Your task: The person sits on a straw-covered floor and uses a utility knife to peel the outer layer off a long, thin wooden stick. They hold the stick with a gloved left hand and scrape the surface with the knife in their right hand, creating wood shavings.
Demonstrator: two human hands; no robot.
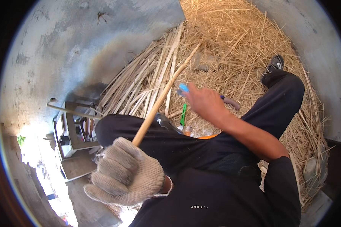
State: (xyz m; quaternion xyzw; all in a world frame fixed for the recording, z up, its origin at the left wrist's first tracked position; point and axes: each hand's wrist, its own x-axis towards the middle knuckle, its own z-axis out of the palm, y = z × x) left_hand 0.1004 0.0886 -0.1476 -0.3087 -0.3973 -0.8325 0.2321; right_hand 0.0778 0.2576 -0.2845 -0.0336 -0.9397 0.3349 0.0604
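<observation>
My left hand (127, 172), in a grey-white knitted glove, is closed round the lower end of a long peeled wooden stick (161, 99). The stick slants up and away to the right over my left leg. My bare right hand (206, 106) is closed on a small light-blue object (183, 87), just right of the stick's middle. The hand is slightly smeared, and I cannot make out the object's kind. On the ground below it lies a narrow green object (183, 114). Close to my right wrist is a curved brownish piece (232, 103) with a blue-purple end.
Split wooden strips (140, 81) lie in a bundle at the left. Loose straw and shavings (231, 30) cover the ground ahead. Grey walls (64, 56) rise on both sides. A small shelf unit (74, 145) stands at the left. Something orange (208, 137) shows between my legs.
</observation>
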